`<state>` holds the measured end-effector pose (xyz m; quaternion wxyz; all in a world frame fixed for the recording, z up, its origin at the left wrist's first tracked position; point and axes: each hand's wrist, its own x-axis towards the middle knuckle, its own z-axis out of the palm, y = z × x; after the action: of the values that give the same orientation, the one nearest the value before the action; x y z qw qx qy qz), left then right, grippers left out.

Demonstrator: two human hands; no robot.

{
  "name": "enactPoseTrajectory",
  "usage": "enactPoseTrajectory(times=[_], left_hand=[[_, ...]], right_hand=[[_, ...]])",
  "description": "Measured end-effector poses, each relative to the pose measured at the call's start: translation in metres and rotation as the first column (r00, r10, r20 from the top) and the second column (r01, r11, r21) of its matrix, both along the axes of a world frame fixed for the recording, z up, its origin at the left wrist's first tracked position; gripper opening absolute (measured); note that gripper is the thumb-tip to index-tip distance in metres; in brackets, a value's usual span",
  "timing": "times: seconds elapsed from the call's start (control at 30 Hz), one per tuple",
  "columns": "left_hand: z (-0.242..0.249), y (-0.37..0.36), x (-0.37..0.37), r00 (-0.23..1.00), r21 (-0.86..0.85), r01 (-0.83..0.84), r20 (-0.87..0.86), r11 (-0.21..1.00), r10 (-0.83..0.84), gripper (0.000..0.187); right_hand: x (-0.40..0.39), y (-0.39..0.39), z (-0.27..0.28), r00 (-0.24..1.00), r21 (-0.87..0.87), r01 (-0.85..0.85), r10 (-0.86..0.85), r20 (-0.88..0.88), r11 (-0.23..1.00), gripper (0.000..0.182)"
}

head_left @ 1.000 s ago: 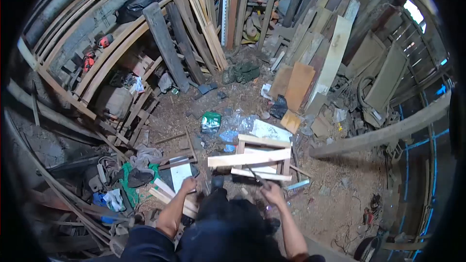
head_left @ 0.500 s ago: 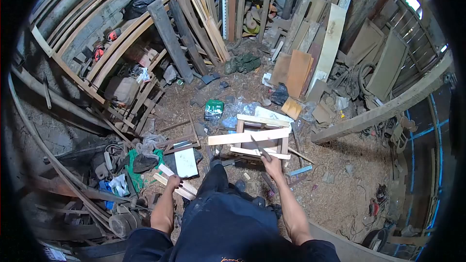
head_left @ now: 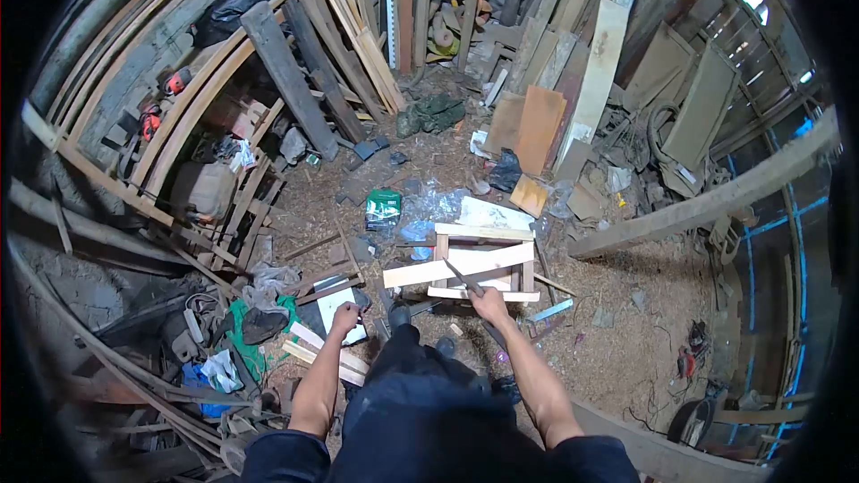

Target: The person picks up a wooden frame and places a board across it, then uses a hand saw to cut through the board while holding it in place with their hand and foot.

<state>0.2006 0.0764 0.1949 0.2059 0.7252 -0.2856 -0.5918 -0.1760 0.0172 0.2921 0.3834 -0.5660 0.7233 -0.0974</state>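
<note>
My right hand (head_left: 489, 304) is wrapped round a dark, narrow knife-like tool (head_left: 461, 275). Its pointed end reaches up and left over a pale wooden board (head_left: 416, 271). That board lies at a slant across a rectangular wooden frame (head_left: 483, 233) on the ground, its left end jutting past the frame. My left hand (head_left: 346, 317) is closed, with its fingers curled, over a white panel (head_left: 331, 304); whether anything small is inside it cannot be made out. Below that hand lie pale wood strips (head_left: 313, 353).
A green package (head_left: 383, 207) and clear plastic lie beyond the frame. Planks (head_left: 595, 80) lean at the back right, and timber (head_left: 291, 80) leans at the back left. A beam (head_left: 707, 192) juts in from the right. Green cloth (head_left: 243, 335) and scraps lie at left.
My left hand has moved up and right, from the pale strips to over the white panel. In my right hand the tool has tilted further left, and the view has shifted slightly.
</note>
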Motion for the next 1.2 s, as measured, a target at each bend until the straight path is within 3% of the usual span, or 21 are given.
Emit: enactPoseTrajectory(times=[0.03, 0.13, 0.17, 0.2, 0.27, 0.3, 0.33, 0.4, 0.47, 0.5, 0.57, 0.6, 0.67, 0.7, 0.87, 0.97, 1.07, 1.13, 1.2], left_hand=[[-0.010, -0.012, -0.006, 0.976, -0.131, 0.089, 0.209, 0.987, -0.060, 0.029], [-0.038, -0.043, -0.035, 0.939, -0.171, 0.249, 0.284, 0.953, -0.194, 0.034], [-0.025, -0.057, -0.053, 0.900, -0.190, 0.325, 0.364, 0.926, -0.241, 0.034], [-0.054, -0.068, -0.067, 0.866, -0.130, 0.372, 0.406, 0.919, -0.293, 0.034], [-0.062, -0.093, -0.097, 0.868, -0.329, 0.411, 0.428, 0.850, -0.253, 0.026], [-0.069, -0.105, -0.109, 0.798, -0.373, 0.500, 0.549, 0.782, -0.248, 0.023], [-0.089, -0.114, -0.122, 0.835, -0.455, 0.448, 0.522, 0.770, -0.177, 0.021], [-0.118, -0.140, -0.141, 0.764, -0.401, 0.543, 0.600, 0.738, -0.236, 0.021], [-0.155, -0.162, -0.155, 0.774, -0.532, 0.551, 0.613, 0.643, -0.157, 0.022], [-0.169, -0.165, -0.162, 0.778, -0.518, 0.549, 0.604, 0.656, -0.174, 0.022], [-0.180, -0.177, -0.165, 0.700, -0.296, 0.666, 0.566, 0.685, -0.436, 0.037], [-0.183, -0.180, -0.166, 0.697, -0.283, 0.669, 0.559, 0.687, -0.449, 0.037], [-0.189, -0.179, -0.171, 0.571, -0.056, 0.730, 0.599, 0.682, -0.561, 0.045], [-0.196, -0.176, -0.175, 0.590, -0.107, 0.687, 0.659, 0.719, -0.466, 0.058], [-0.193, -0.184, -0.170, 0.564, -0.059, 0.708, 0.647, 0.703, -0.514, 0.057], [-0.191, -0.183, -0.168, 0.565, -0.085, 0.737, 0.621, 0.670, -0.543, 0.056], [-0.188, -0.178, -0.168, 0.628, -0.202, 0.706, 0.622, 0.678, -0.469, 0.054], [-0.189, -0.185, -0.168, 0.538, -0.018, 0.758, 0.583, 0.652, -0.609, 0.052], [-0.195, -0.186, -0.167, 0.551, -0.070, 0.761, 0.594, 0.645, -0.586, 0.053]], right_hand=[[0.005, -0.003, 0.005, 1.000, 0.015, 0.016, -0.016, 0.007, 1.000, 0.040], [0.009, -0.005, -0.012, 0.996, 0.192, 0.084, -0.081, -0.024, 0.978, 0.038], [0.017, -0.007, 0.001, 0.994, 0.151, 0.075, -0.061, -0.093, 0.986, 0.036], [0.030, -0.010, 0.025, 0.991, 0.092, 0.134, -0.136, 0.010, 0.987, 0.034], [0.035, -0.005, 0.010, 0.984, -0.115, 0.170, -0.162, 0.077, 0.979, 0.031], [0.040, -0.003, 0.011, 0.983, -0.089, 0.175, -0.168, 0.073, 0.981, 0.031], [0.046, 0.000, 0.018, 0.953, -0.052, 0.267, -0.255, 0.163, 0.962, 0.030], [0.052, 0.004, 0.011, 0.909, 0.003, 0.350, -0.341, 0.239, 0.937, 0.029], [0.050, 0.003, -0.011, 0.842, 0.239, 0.432, -0.484, 0.240, 0.870, 0.029], [0.051, 0.004, -0.018, 0.842, 0.259, 0.435, -0.491, 0.223, 0.863, 0.029], [0.060, 0.003, -0.031, 0.821, 0.246, 0.467, -0.520, 0.237, 0.849, 0.033], [0.060, 0.004, -0.038, 0.818, 0.262, 0.470, -0.528, 0.230, 0.843, 0.033], [0.064, 0.009, -0.046, 0.873, 0.192, 0.456, -0.479, 0.094, 0.869, 0.031], [0.068, 0.001, -0.036, 0.876, 0.189, 0.433, -0.461, 0.142, 0.881, 0.028], [0.086, -0.006, -0.036, 0.871, 0.211, 0.447, -0.476, 0.118, 0.869, 0.024], [0.100, -0.022, -0.027, 0.861, 0.169, 0.471, -0.493, 0.129, 0.866, 0.024], [0.113, -0.027, -0.021, 0.879, 0.178, 0.443, -0.465, 0.110, 0.879, 0.026], [0.117, -0.032, -0.014, 0.851, 0.230, 0.471, -0.508, 0.134, 0.851, 0.025], [0.117, -0.038, -0.011, 0.838, 0.243, 0.495, -0.532, 0.120, 0.834, 0.025]])
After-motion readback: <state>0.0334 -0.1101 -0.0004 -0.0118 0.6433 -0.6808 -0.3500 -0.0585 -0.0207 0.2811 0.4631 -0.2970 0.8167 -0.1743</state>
